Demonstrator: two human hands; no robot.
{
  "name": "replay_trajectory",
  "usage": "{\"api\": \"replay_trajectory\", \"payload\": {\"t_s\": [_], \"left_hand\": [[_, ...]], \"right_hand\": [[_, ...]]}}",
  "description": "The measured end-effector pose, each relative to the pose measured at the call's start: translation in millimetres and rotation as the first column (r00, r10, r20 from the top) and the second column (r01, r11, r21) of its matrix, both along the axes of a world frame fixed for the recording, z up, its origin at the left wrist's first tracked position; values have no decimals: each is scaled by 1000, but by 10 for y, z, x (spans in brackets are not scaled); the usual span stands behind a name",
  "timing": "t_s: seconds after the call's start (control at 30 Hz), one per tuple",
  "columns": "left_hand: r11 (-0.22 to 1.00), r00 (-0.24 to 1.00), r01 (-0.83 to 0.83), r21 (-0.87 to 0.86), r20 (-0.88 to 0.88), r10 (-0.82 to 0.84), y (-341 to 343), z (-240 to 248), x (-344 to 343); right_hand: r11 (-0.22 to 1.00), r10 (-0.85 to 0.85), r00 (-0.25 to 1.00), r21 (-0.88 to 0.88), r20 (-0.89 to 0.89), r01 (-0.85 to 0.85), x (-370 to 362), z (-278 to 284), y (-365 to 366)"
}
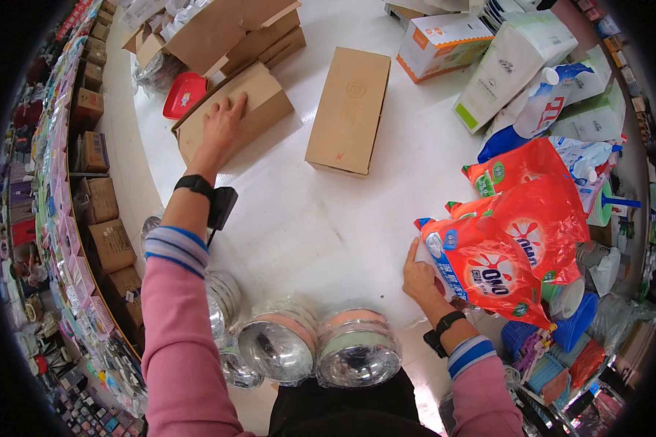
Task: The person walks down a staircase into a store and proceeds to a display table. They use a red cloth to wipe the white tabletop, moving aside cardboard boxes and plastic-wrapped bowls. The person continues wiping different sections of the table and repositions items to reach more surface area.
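Note:
My left hand lies on top of a closed brown cardboard box at the far left, fingers spread over its surface. A second brown box stands on the white table to its right. At the right, my right hand is against the left edge of the nearest red laundry detergent bag. Its index finger is stretched out; the bag partly hides the other fingers. More red detergent bags lie overlapped just behind. I wear a dark band on each wrist.
Plastic-wrapped stacks of metal bowls line the near table edge. A red tray and opened cartons sit at the far left. Tissue packs, an orange-white box and blue baskets crowd the right. Shelves flank the left.

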State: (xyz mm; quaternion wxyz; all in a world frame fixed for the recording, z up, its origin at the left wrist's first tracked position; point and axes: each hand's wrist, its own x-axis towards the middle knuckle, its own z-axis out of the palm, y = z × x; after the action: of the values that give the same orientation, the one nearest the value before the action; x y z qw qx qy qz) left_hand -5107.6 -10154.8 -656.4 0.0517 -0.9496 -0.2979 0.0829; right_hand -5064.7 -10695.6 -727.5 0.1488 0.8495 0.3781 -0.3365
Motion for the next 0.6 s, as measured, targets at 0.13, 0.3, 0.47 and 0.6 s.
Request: {"api": "replay_trajectory", "payload": {"t_s": [0.13,0.3,0.47,0.6], "left_hand": [[998,996,55,29,72,-57,-242,239,-432],[984,988,131,-123,92,-120,-1002,949,-1241],[979,939,202,-17,287,-189,-2029,1789,-2464],[993,947,-116,5,303,109,-2654,2128,-3980]], "right_hand": [[998,17,998,55,55,-20,-49,-75,-45],[990,-87,996,109,15,85,-51,-175,-118],[991,-21,997,129,-73,30,35,-2,-153],[941,-178,953,241,-244,238,187,21,-231]]}}
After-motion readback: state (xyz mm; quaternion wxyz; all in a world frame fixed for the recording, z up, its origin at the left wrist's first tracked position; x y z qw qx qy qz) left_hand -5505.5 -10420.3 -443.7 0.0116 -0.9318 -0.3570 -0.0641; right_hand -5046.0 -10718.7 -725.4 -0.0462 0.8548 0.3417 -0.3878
